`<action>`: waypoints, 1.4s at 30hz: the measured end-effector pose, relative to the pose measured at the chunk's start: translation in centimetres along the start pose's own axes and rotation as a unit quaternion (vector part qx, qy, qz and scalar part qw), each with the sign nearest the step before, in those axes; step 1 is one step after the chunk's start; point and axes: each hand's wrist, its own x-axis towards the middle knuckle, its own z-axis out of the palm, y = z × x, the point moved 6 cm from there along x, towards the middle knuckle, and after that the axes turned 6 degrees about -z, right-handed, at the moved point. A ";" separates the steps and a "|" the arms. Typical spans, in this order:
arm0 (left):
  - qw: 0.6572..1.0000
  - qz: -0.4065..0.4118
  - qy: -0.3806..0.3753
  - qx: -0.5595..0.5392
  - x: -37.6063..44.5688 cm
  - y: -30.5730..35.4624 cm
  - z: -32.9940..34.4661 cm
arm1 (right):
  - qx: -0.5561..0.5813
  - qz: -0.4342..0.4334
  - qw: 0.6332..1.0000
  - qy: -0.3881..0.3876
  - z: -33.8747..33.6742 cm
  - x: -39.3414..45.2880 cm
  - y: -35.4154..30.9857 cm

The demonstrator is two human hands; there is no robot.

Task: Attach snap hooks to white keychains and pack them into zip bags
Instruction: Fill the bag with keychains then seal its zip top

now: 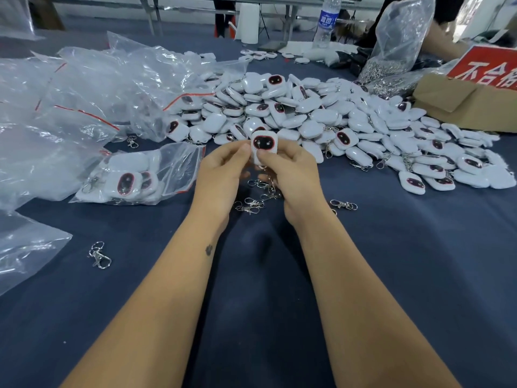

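Observation:
My left hand (221, 175) and my right hand (291, 175) together pinch one white keychain (263, 144) with a dark oval face, held upright over the table. A short chain hangs from its lower end between my hands. Several loose snap hooks (251, 205) lie on the dark blue cloth just under my hands. One more snap hook (343, 205) lies to the right and another snap hook (99, 254) at the near left. A big pile of white keychains (321, 119) spreads behind my hands. A zip bag (140, 177) holding several keychains lies to the left.
Crumpled clear bags (84, 88) cover the left side of the table. A cardboard box (461, 102) with a red sign stands at the far right, beside a clear bag of metal hooks (391, 63). A water bottle (326, 22) stands at the back. Another person's arm shows at the far right.

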 end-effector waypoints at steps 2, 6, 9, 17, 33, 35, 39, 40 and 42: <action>1.000 0.003 -0.003 0.014 0.1 -0.1 0.0 | -0.040 -0.002 0.999 -0.020 0.3 0.0 0.1; 0.999 0.007 -0.002 0.032 0.1 -0.1 -0.1 | -0.069 0.009 0.997 -0.031 0.6 -0.1 0.3; 0.999 0.002 -0.001 0.037 0.2 -0.3 -0.1 | -0.055 0.014 0.998 -0.016 0.2 0.0 0.2; 0.999 -0.001 0.005 0.049 0.4 -0.5 -0.1 | -0.084 -0.006 0.996 0.003 0.4 -0.1 0.1; 0.999 -0.047 0.009 -0.013 0.1 -0.5 -0.2 | -0.059 0.011 0.998 -0.032 0.3 0.1 0.7; 0.998 -0.057 0.011 -0.030 0.1 -0.5 -0.2 | -0.054 0.011 0.998 -0.037 0.5 0.1 0.7; 0.997 -0.062 0.025 -0.024 0.1 -0.5 -0.3 | -0.053 0.009 0.998 -0.042 0.6 0.0 0.7; 0.998 -0.061 0.028 -0.019 0.1 -0.5 -0.4 | -0.055 0.008 0.997 -0.046 0.6 0.0 0.7; 0.998 -0.058 0.037 -0.011 0.2 -0.6 -0.5 | -0.060 0.004 0.997 -0.050 0.7 0.0 0.6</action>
